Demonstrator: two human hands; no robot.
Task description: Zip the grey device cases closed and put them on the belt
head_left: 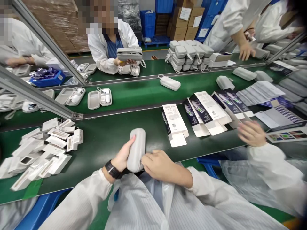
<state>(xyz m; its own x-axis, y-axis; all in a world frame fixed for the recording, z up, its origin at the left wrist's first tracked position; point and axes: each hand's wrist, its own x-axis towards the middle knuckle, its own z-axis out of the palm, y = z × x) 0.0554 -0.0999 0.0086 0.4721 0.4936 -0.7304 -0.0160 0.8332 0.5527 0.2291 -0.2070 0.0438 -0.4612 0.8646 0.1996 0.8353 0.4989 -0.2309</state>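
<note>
Both of our hands close on a grey zip case (pixel 136 149) that stands on its narrow end at the near edge of the green conveyor belt (pixel 105 134). Our left hand (pixel 122 156) wraps the case's left side, thumb pressed up against its upper face and fingers hidden behind it; a black wristwatch (pixel 112 169) sits on that wrist. Our right hand (pixel 159 166) presses against the case's lower right corner, fingers curled together on it, so the case is clamped between the two hands.

Just beyond and to the right of our grip lies a printed carton (pixel 174 123), flat and unfolded, with a row of similar flat cartons (pixel 211 110) further right. A co-worker's hand (pixel 250 133) rests on the belt edge near the end of that row, beside printed leaflets (pixel 278 116). Well to the left of our grip lies a loose heap of small white card inserts (pixel 40 147).

Past a metal rail, on the far lane of the belt, two open grey cases (pixel 99 98) lie with white devices inside, and a closed case (pixel 169 83) lies further right. Across from us a person in a white coat holds another closed case (pixel 129 54) in both hands. Beyond and to the right of our grip stands a stack of closed cases (pixel 189 55).
</note>
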